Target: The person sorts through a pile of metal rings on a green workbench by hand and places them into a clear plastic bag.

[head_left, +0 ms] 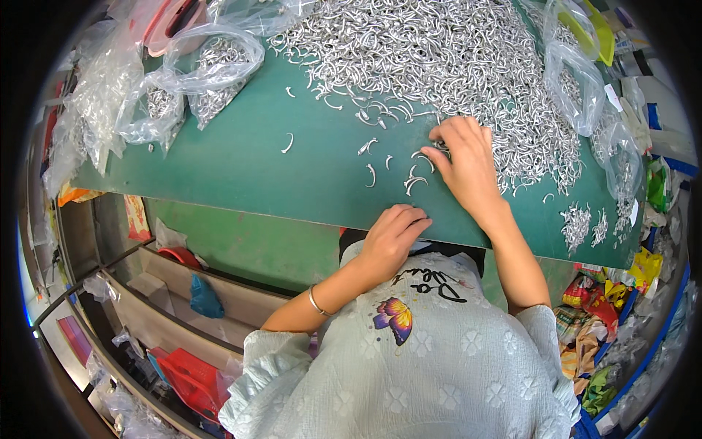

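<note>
A large heap of small silvery curved metal pieces (pixel 409 51) covers the far middle and right of the green table (pixel 241 161). My right hand (pixel 468 161) is at the heap's near left edge, fingers bent, with a gap between thumb and forefinger. Metal bits show by that gap; none is clearly gripped. Just left of it lie several loose curved pieces (pixel 414 179). My left hand (pixel 393 238) is at the table's near edge, its fingers curled together. Whatever it may hold is hidden.
Clear plastic bags of metal pieces (pixel 219 73) stand at the far left, others (pixel 574 88) at the right. Small separate piles (pixel 576 225) lie near the right corner. Below left is a shelf with a red basket (pixel 191 382); colourful packets (pixel 596 300) are at lower right.
</note>
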`<state>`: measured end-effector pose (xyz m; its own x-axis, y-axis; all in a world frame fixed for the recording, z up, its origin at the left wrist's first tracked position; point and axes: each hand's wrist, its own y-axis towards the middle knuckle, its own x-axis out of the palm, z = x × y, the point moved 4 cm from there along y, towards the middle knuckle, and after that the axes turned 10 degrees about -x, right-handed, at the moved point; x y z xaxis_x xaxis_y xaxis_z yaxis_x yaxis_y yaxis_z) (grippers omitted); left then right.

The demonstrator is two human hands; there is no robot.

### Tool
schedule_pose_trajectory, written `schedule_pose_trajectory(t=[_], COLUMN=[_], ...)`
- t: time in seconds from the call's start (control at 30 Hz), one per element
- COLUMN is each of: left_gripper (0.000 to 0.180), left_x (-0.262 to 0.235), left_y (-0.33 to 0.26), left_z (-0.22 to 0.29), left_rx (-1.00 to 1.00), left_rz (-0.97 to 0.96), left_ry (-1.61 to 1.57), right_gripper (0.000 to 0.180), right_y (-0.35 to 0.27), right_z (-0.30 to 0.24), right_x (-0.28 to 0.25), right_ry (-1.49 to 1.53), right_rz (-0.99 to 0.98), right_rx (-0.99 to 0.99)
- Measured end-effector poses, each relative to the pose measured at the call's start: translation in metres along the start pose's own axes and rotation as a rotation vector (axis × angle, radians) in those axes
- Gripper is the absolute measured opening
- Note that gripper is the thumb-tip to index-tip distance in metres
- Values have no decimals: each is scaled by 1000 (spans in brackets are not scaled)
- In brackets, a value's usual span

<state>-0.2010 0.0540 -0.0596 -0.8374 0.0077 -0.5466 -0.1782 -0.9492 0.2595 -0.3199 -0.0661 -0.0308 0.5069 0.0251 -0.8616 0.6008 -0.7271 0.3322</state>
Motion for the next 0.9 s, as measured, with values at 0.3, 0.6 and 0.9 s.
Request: schedule_pose_trajectory(t=[0.3,0.6,0.9], left_gripper=[31,30,27], left_x=[-12,-19,-22], left_y=[-1,-4,-5], left_z=[-8,-13,-13], left_rx=[-24,-42,-51], left_rz=[53,76,98], left_ry=[27,46,48], right_gripper=[13,11,19], right_y=[17,12,-12], right_z=[-5,-13,-29], right_x=[19,17,9], right_ry=[-98,129,229], right_rz=[2,-171,-136], right_rx=[-143,-241,-238])
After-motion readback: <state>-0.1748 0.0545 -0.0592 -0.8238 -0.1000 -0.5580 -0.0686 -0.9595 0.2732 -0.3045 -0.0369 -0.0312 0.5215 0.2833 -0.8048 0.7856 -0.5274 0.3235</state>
